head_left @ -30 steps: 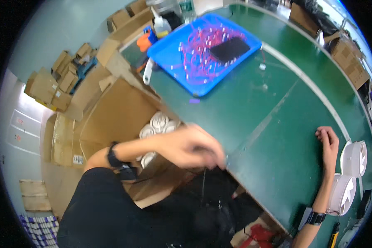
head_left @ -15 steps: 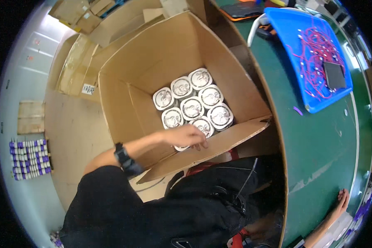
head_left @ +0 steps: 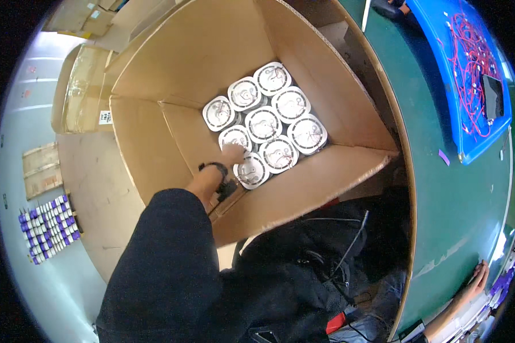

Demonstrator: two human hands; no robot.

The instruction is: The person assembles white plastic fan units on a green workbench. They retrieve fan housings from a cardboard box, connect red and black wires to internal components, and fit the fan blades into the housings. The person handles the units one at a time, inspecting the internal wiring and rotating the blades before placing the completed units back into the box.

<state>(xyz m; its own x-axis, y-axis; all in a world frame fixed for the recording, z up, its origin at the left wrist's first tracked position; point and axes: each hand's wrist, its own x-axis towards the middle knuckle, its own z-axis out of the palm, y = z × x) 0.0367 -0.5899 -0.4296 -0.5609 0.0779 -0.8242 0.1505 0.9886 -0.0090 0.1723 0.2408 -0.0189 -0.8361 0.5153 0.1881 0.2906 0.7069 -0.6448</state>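
Observation:
My left hand (head_left: 233, 154), with a black watch on its wrist, reaches down into a large open cardboard box (head_left: 326, 171). Inside stand several white round-cornered units (head_left: 263, 124) in close rows, with thin wires on their round tops. The hand touches or hovers close over the gap between a front-left unit (head_left: 233, 137) and the front unit (head_left: 252, 170); its fingers are blurred and mostly hidden, so any grip is unclear. My right hand does not show.
A green table (head_left: 440, 217) runs along the right, holding a blue tray (head_left: 460, 114) of red wires and a dark flat device (head_left: 492, 96). Another person's hand (head_left: 478, 277) rests at its lower right. More cartons (head_left: 86, 86) stand left, near purple-and-white stacked parts (head_left: 48, 228).
My left hand has moved from above the box's near side down and left, deeper among the white units. The whole view has shifted, bringing the box closer.

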